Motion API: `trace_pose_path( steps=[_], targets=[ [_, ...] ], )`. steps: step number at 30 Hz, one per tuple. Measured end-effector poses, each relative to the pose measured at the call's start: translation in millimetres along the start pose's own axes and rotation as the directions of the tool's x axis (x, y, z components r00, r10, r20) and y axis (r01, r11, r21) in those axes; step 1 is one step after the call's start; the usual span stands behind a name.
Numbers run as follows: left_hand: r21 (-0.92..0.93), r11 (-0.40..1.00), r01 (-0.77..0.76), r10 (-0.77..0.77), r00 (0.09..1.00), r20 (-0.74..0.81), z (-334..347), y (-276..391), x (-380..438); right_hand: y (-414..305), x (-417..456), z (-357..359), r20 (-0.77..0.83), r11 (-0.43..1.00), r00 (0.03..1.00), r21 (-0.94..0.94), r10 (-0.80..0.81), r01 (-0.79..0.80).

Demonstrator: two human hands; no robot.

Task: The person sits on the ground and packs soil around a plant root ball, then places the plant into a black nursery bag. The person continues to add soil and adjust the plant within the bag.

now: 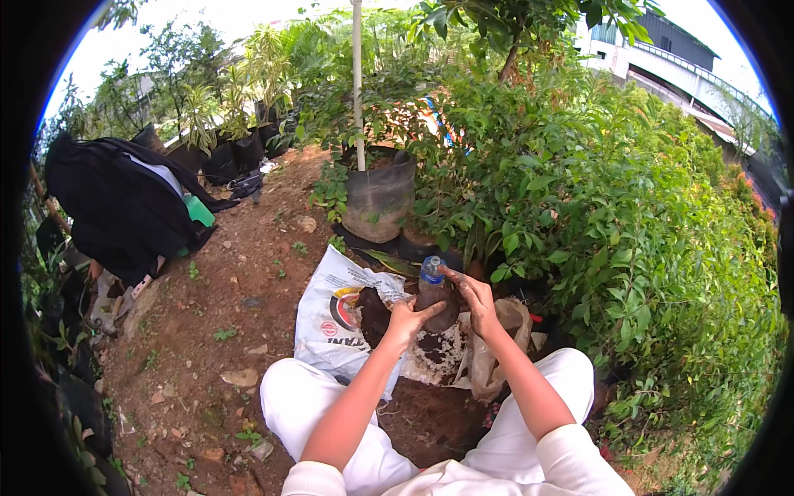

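My left hand (409,316) is raised over the soil with thumb and fingers spread, close to the left side of a clear plastic bottle (432,282) with a blue label. On the bottle's right, my right hand (474,297) is soiled, its fingers stretched towards the bottle's top. Whether either hand touches or holds the bottle I cannot tell. Beneath lies an opened white woven sack (329,310) with printing and dark soil (375,319) on it. A translucent brownish plastic bag (496,366) stands below my right hand.
A black grow bag (378,201) with a pale pole (357,87) stands ahead. Dense leafy shrubs (595,204) crowd the right. Stony reddish ground (211,322) spreads left. Another person, draped in black cloth (118,204), is at the far left near black planter bags (220,162).
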State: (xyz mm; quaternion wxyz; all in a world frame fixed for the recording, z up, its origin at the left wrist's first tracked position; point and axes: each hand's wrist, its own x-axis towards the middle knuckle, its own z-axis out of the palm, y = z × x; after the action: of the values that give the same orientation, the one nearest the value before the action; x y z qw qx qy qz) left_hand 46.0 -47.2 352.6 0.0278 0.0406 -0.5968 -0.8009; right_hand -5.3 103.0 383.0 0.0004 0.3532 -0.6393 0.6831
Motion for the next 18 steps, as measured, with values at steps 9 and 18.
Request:
trace_pose_path(
  steps=[9,18],
  targets=[
    [-0.126,0.986,0.109,-0.107,0.994,0.024,-5.5,-0.3,2.1,-3.5,4.0,-1.6,0.034,0.956,0.962,0.109,0.270,-0.272],
    [-0.424,0.885,0.192,-0.240,0.969,-0.063,3.8,-2.1,1.4,3.9,-6.5,12.9,-0.444,0.958,0.851,0.187,0.280,-0.218]
  ],
)
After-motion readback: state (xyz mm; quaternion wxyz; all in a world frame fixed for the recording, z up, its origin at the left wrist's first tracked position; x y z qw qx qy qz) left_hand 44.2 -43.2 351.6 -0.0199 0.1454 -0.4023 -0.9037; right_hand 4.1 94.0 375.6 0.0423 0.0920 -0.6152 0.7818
